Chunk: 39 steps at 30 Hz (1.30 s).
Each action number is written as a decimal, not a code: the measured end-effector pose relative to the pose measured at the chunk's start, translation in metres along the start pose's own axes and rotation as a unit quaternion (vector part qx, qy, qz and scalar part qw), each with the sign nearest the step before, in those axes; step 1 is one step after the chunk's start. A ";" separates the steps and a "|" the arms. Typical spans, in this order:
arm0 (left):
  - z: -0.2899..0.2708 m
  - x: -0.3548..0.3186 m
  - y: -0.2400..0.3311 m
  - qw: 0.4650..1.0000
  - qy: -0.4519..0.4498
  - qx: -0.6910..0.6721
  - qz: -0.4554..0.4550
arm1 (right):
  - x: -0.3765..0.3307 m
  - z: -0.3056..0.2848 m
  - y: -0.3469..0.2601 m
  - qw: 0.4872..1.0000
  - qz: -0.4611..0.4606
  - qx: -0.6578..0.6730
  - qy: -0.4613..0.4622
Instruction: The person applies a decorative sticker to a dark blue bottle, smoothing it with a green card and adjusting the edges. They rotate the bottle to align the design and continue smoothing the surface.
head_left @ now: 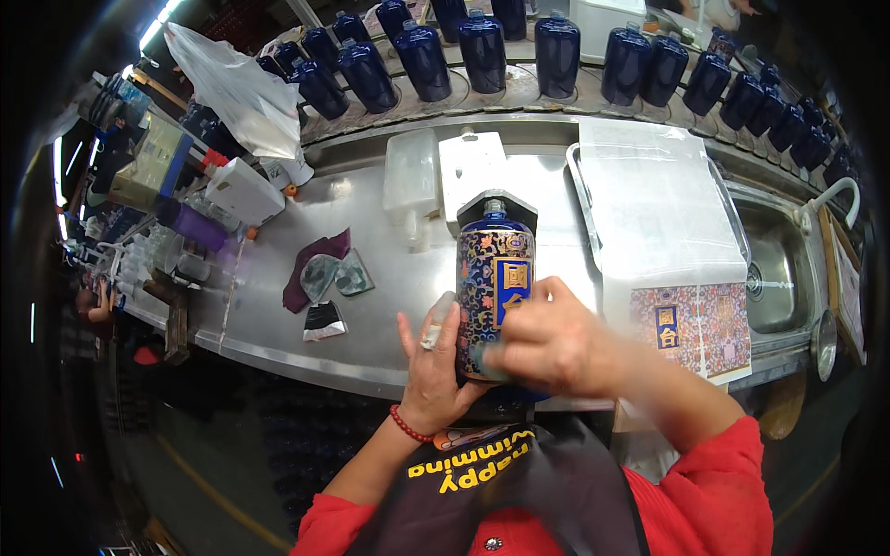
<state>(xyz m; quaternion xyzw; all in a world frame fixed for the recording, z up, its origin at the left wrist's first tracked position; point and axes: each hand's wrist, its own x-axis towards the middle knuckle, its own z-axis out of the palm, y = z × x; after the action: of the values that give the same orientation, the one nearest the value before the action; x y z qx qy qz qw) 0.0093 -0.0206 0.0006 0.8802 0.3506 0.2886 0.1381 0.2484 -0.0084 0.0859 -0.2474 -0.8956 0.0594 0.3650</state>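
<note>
A dark blue glass bottle [475, 278] with a flowered, gold-lettered label lies tilted at the bench's front edge, its neck pointing away from me and resting near a dark-edged white stand [477, 176]. My left hand [428, 371] grips its lower left side; one finger has a whitish wrap. Over the lower right of the label, my right hand [556, 345] is closed and slightly blurred. It presses a small greenish pad [486, 360] against the bottle; the fingers partly hide that pad.
Several blue bottles [486, 56] line a curved conveyor behind the bench. To the right are a sheet of printed labels [691, 324], a white film-covered tray [654, 195] and a sink [779, 259]. Left lie a purple cloth [298, 283], greenish pads [352, 275] and a clear container [411, 171].
</note>
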 end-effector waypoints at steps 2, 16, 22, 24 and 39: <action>0.003 -0.001 0.005 1.000 -0.010 0.012 -0.013 | -0.002 -0.004 0.009 0.986 0.099 0.132 0.006; -0.028 0.026 0.020 0.976 0.009 0.206 0.067 | -0.058 0.012 0.033 0.872 0.387 0.167 0.249; -0.046 0.055 0.013 0.991 -0.023 0.088 0.098 | -0.061 0.019 0.023 0.751 0.507 0.329 0.265; -0.049 0.069 -0.002 0.994 0.038 0.056 0.081 | -0.056 0.022 0.020 0.739 0.513 0.336 0.278; -0.026 0.094 -0.025 0.980 0.055 0.168 0.096 | -0.036 0.029 0.013 0.737 0.540 0.282 0.292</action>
<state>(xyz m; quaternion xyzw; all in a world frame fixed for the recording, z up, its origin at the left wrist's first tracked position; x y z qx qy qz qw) 0.0354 0.0636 0.0488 0.9031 0.3154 0.2853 -0.0594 0.2559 -0.0128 0.0391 -0.5800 -0.4034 0.4215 0.5685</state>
